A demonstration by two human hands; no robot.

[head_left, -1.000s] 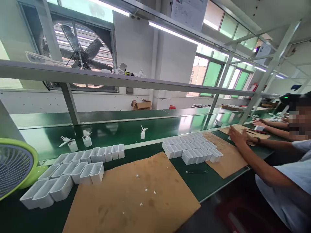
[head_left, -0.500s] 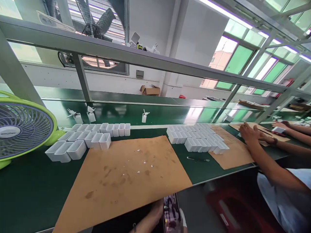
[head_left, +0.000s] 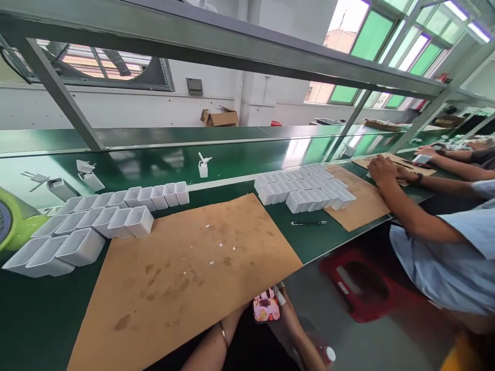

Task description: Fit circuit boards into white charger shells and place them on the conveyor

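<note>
A phone with a pink patterned picture [head_left: 266,307] is below the front edge of the brown paper sheet [head_left: 174,273]. My right hand [head_left: 283,299] holds its right side, with white wraps on the fingers. My left hand [head_left: 236,313] is at the phone's left side, partly under the table edge, its fingers hidden. Small white scraps [head_left: 211,263] lie on the sheet. Rows of white open boxes [head_left: 83,247] stand left of the sheet, and another group of white boxes [head_left: 301,201] stands to the right.
A dark pen-like tool [head_left: 309,223] lies right of the sheet. A green fan [head_left: 23,226] is at the left edge. At the right, a co-worker's hands [head_left: 382,170] are over another sheet. A red stool [head_left: 359,288] stands below. A metal shelf beam [head_left: 232,46] crosses above.
The view has tilted down and shifted right. The phone now shows its pink picture more fully, and more of my right hand and forearm is visible.
</note>
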